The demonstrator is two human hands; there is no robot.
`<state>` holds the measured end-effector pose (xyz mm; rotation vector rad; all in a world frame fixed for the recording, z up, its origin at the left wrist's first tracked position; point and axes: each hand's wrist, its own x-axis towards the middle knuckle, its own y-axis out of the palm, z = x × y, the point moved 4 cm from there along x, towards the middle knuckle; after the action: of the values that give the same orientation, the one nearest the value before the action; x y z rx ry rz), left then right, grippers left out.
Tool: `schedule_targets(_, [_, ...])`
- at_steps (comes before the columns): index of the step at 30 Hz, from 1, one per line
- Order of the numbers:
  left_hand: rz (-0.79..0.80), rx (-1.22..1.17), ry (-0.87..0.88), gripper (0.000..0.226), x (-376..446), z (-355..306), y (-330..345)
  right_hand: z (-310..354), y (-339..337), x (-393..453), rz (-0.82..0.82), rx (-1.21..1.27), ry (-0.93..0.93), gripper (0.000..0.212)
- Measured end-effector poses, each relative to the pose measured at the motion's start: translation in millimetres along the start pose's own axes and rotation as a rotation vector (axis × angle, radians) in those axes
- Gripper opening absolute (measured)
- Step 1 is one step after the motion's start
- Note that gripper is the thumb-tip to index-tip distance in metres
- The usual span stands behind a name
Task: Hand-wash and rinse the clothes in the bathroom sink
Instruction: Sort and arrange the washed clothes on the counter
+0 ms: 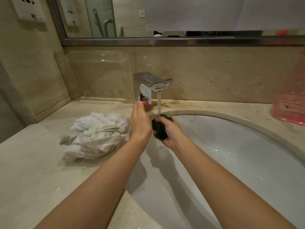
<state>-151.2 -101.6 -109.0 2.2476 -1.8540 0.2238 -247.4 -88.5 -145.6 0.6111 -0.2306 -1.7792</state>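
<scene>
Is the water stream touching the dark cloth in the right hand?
Touching. The head view shows the stream from the faucet landing on top of the dark cloth gripped by the right hand.

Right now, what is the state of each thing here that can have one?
faucet: on, water running.
dark cloth: balled up, under the stream.
right hand: grips the dark cloth.
left hand: fingers straight, holds nothing.
white towels: crumpled on the counter.

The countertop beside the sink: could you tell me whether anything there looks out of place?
Nothing looks damaged. The only untidy item is a crumpled white towel heaped on the countertop left of the sink.
</scene>
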Motion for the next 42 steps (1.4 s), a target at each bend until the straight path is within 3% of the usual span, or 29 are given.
schedule_targets(5, [-0.07,-0.029,-0.08,0.035,2.1,2.1,-3.7,6.2,3.5,0.7,-0.1,-0.234,-0.027,0.023])
schedule_targets(8, [0.034,0.019,-0.258,0.026,5.5,10.7,1.9,7.5,11.4,-2.1,-0.154,-0.185,-0.043,0.018])
schedule_targets(14, [0.283,0.091,-0.514,0.036,-6.6,14.9,12.9,10.2,10.2,-4.8,-0.343,-0.312,-0.194,0.016])
schedule_targets(16, [0.351,0.11,-0.543,0.042,-8.7,17.3,14.5,16.4,8.3,-4.0,-0.284,-0.313,-0.263,0.018])
schedule_targets(19, [0.396,0.083,-0.563,0.042,-10.5,21.2,15.8,19.7,1.8,-4.7,-0.141,-0.127,-0.218,0.027])
schedule_targets(22, [0.38,0.091,-0.526,0.04,-8.5,21.9,13.3,15.8,-9.0,-0.2,-0.141,-0.19,-0.236,0.032])
schedule_targets(25, [0.303,0.092,-0.485,0.03,-6.4,20.4,8.2,16.5,-13.6,1.5,-0.179,-0.366,-0.336,0.017])
schedule_targets(27, [0.226,0.059,-0.429,0.011,-2.9,16.1,3.6,17.4,-16.3,2.4,-0.195,-0.479,-0.392,0.006])
schedule_targets(29, [0.178,0.002,-0.375,0.009,-0.2,11.4,1.6,19.9,-22.4,3.2,-0.233,-0.581,-0.438,0.013])
schedule_targets(32, [0.077,-0.026,-0.339,0.011,1.0,7.0,-3.7,27.2,-34.0,4.6,-0.328,-0.437,-0.428,0.021])
schedule_targets(34, [0.037,-0.033,-0.397,0.015,2.9,9.1,-6.1,32.1,-40.3,6.4,-0.368,-0.188,-0.36,0.019])
schedule_targets(36, [0.133,-0.003,-0.494,0.024,-1.0,9.8,-3.3,37.9,-45.1,6.8,-0.372,-0.038,-0.308,0.018])
schedule_targets(40, [0.522,0.306,-0.487,0.088,-13.0,15.5,10.8,42.9,-46.7,8.3,-0.265,0.21,-0.186,0.029])
schedule_targets(42, [0.606,0.366,-0.41,0.114,-14.6,18.8,16.7,41.0,-40.4,8.1,-0.184,0.218,-0.166,0.035])
